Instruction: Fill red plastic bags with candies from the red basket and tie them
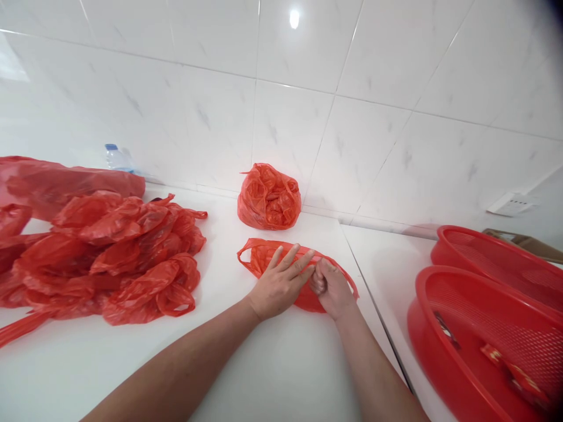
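A red plastic bag (259,253) lies flattened on the white table, one handle loop out to the left and the other to the right. My left hand (281,284) rests on the bag with its fingers stretched out and slightly spread. Beside it, my right hand (329,284) is curled closed over the right part of the bag, close to the left fingertips. What the right fingers pinch, if anything, is hidden. Just behind stands a bundled red plastic bag (269,199) stuffed with crumpled red film.
At the left is a heap of crumpled red bags (109,258), with a long red roll (79,180) and a plastic bottle (116,158) behind. Two red baskets (422,328) stand at the right; the nearer holds small wrapped packets (514,372). A tiled wall (220,117) closes the back.
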`<state>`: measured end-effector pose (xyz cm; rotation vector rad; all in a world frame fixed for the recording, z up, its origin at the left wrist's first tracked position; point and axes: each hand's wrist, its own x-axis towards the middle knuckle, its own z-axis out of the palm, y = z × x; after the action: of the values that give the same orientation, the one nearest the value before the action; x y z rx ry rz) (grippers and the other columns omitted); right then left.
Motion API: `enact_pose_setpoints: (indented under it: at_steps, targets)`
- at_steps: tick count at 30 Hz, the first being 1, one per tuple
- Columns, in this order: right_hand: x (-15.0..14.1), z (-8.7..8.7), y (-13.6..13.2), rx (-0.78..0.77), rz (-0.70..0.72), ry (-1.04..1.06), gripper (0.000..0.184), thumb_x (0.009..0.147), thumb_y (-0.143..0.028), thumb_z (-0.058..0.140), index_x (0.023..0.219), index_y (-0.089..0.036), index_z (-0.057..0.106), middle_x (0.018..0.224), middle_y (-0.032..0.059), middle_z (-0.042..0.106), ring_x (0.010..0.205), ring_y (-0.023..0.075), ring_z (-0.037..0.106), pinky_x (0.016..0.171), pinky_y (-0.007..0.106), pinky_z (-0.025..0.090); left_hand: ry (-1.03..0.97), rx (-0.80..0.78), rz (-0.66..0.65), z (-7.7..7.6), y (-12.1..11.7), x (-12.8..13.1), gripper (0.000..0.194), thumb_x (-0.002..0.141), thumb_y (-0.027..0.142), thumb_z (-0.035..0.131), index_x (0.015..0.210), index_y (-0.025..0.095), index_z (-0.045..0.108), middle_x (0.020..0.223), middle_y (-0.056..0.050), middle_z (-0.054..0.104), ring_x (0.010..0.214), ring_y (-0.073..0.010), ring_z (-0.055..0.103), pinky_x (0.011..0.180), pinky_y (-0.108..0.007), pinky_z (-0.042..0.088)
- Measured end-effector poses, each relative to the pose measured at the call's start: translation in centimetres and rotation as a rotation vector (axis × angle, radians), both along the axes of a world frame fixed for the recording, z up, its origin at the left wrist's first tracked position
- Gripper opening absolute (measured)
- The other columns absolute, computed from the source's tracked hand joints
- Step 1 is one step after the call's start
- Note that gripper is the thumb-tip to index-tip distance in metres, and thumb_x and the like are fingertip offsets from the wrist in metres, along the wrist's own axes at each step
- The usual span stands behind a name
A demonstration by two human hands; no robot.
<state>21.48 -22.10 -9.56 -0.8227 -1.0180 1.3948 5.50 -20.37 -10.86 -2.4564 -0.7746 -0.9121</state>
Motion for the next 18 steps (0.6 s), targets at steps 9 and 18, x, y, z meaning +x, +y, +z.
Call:
enact_pose_setpoints:
  at_steps: [9,18]
  targets:
    - [-0.01,0.11,-0.01,-0.021,-0.026,-0.023,0.043,0.079,-0.046,0.058,0.051,-0.019,0.040,0.044,-0.0060,0.035,0.042,0.0064,0.027,0.042,0.022,0.020,0.018,-0.026,0.008,0.20,-0.13,-0.03,0.042,0.087,0.011,0.042,0.127,0.021,0.052,0.148,-0.004,0.033,0.140,-0.0310,0.010,0.110,-0.055,0.020]
    - [0.01,-0.05,-0.01,-0.022,-0.020,-0.010,0.042,0.079,-0.046,0.058,0.052,-0.019,0.041,0.044,-0.0062,0.034,0.042,0.0064,0.027,0.042,0.022,0.019,0.024,-0.031,0.000,0.14,-0.15,-0.08,0.042,0.088,0.011,0.041,0.128,0.020,0.051,0.148,-0.004,0.032,0.140,-0.0304,0.010,0.110,-0.055,0.020]
